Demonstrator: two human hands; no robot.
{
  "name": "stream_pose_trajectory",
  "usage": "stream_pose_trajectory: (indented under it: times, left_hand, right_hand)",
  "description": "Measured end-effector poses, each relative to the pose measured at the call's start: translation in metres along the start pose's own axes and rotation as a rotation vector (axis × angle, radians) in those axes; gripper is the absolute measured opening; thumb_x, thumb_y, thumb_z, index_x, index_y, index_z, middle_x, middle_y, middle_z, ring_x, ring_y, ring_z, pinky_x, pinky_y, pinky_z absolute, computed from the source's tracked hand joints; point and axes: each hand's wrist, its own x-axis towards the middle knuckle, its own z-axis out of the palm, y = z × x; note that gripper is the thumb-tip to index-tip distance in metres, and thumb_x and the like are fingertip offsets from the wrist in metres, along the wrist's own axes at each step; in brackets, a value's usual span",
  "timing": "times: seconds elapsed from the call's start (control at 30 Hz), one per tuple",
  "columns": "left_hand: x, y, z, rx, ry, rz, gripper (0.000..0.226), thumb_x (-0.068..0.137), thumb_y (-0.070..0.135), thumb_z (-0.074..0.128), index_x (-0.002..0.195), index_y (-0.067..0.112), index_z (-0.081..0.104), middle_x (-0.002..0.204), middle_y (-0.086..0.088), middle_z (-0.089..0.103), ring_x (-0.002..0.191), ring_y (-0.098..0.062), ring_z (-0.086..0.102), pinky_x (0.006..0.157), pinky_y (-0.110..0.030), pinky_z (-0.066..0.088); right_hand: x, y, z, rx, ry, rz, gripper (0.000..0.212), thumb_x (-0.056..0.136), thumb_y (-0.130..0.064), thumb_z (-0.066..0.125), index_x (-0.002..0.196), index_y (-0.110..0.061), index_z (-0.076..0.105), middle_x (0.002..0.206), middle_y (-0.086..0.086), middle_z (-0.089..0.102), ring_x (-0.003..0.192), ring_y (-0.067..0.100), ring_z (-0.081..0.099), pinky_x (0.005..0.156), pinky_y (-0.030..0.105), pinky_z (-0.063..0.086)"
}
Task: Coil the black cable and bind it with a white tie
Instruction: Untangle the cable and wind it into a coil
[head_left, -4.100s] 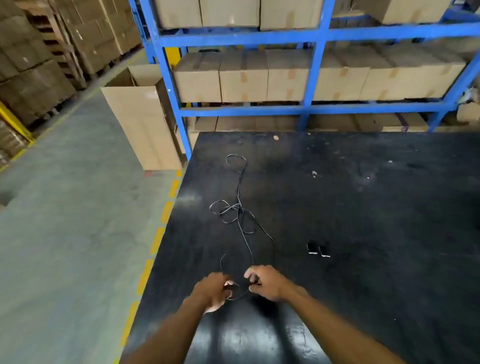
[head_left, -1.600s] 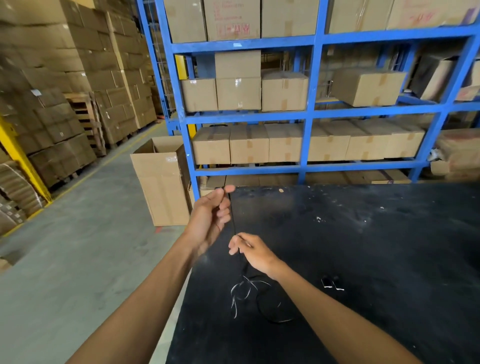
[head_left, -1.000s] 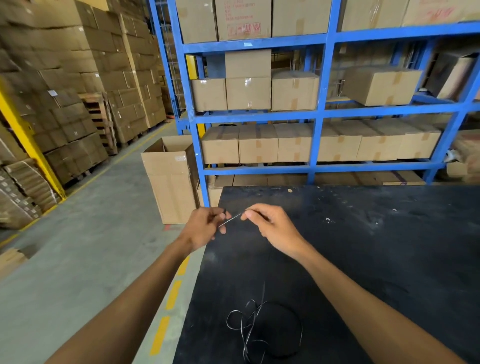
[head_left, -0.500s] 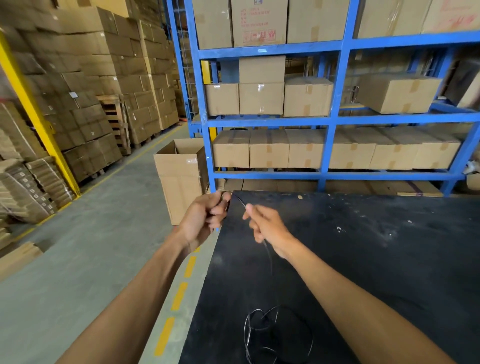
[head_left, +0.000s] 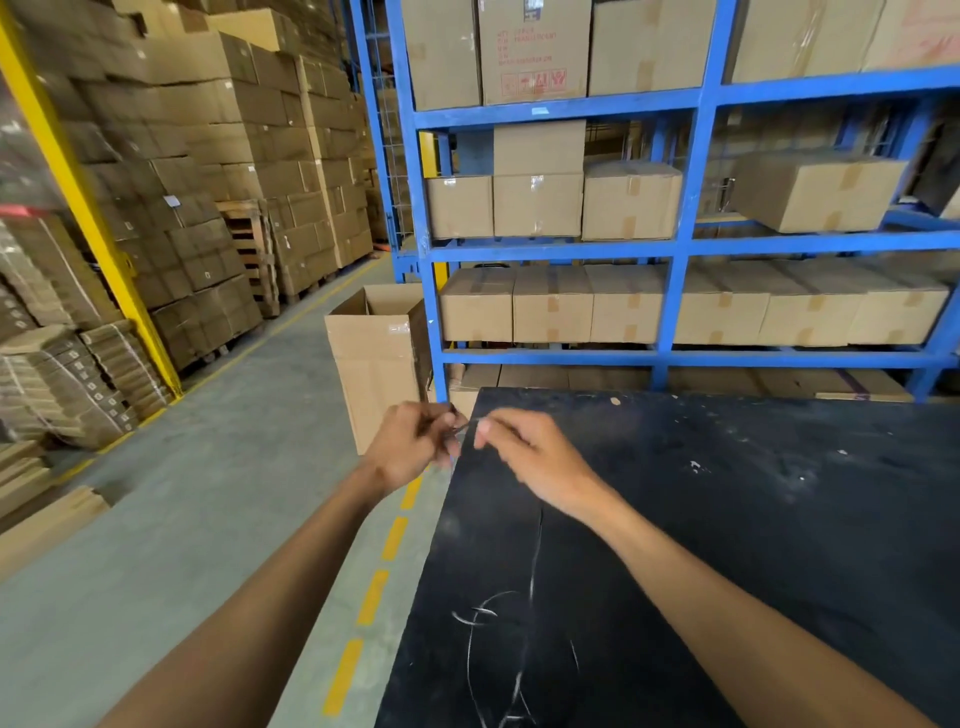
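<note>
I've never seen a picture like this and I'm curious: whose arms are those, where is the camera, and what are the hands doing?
The camera sits on a person's head and looks forward and down, so you see their own two arms reaching out. There is only this one view. The left hand and the right hand are held up close together, pinching a thin black cable between them. The rest of the cable hangs down from the right hand and lies in loose loops on the black table. Behind the table stands a blue shelf rack full of cardboard boxes, and an open cardboard box sits on the floor. I can't see a white tie here.
</note>
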Motion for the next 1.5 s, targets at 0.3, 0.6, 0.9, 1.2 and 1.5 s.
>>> stream_pose_trajectory:
  times: [0.3,0.6,0.9,1.2,1.5]
  left_hand:
    - [-0.009,0.039,-0.021,-0.759,-0.264,-0.193,0.039,0.097,0.022,0.04,0.067,0.018,0.064,0.046,0.013,0.026,0.039,-0.004,0.018,0.034,-0.016,0.018]
    - [0.019,0.057,-0.035,-0.816,0.26,0.151,0.025,0.1,0.008,0.045,0.097,0.003,0.069,0.084,-0.005,0.071,0.079,-0.01,0.061,0.074,-0.026,0.05]
    - [-0.011,0.0,-0.022,0.009,-0.198,-0.054,0.033,0.101,0.009,0.043,0.084,0.01,0.072,0.062,-0.006,0.066,0.052,-0.009,0.055,0.064,-0.026,0.049]
    - [-0.008,0.045,-0.039,-1.06,-0.268,-0.029,0.035,0.096,0.019,0.034,0.08,0.01,0.064,0.05,0.008,0.035,0.043,-0.008,0.03,0.043,-0.02,0.033]
    - [0.016,0.024,-0.04,-0.452,0.362,0.139,0.022,0.1,0.006,0.043,0.091,0.0,0.063,0.074,-0.005,0.066,0.063,-0.013,0.058,0.067,-0.028,0.054]
  right_hand:
    - [0.031,0.007,-0.007,0.08,0.186,0.181,0.019,0.1,-0.029,0.054,0.084,-0.024,0.063,0.069,-0.011,0.055,0.05,-0.003,0.048,0.053,0.016,0.034]
    - [-0.018,0.023,0.058,0.302,-0.269,0.285,0.04,0.105,-0.039,0.04,0.078,-0.017,0.059,0.056,-0.003,0.032,0.044,0.013,0.032,0.045,0.023,0.032]
    - [0.013,-0.018,0.004,-0.109,0.145,0.027,0.022,0.099,-0.022,0.054,0.081,-0.026,0.065,0.065,-0.015,0.06,0.061,-0.005,0.051,0.059,0.01,0.038]
    - [0.023,-0.004,0.023,0.198,0.156,0.247,0.026,0.104,-0.033,0.045,0.087,-0.015,0.055,0.062,-0.003,0.037,0.044,0.003,0.03,0.04,0.016,0.026]
    - [-0.027,-0.002,0.057,0.245,-0.171,0.222,0.022,0.105,-0.021,0.046,0.09,-0.01,0.058,0.052,-0.009,0.032,0.042,0.008,0.029,0.044,0.023,0.029]
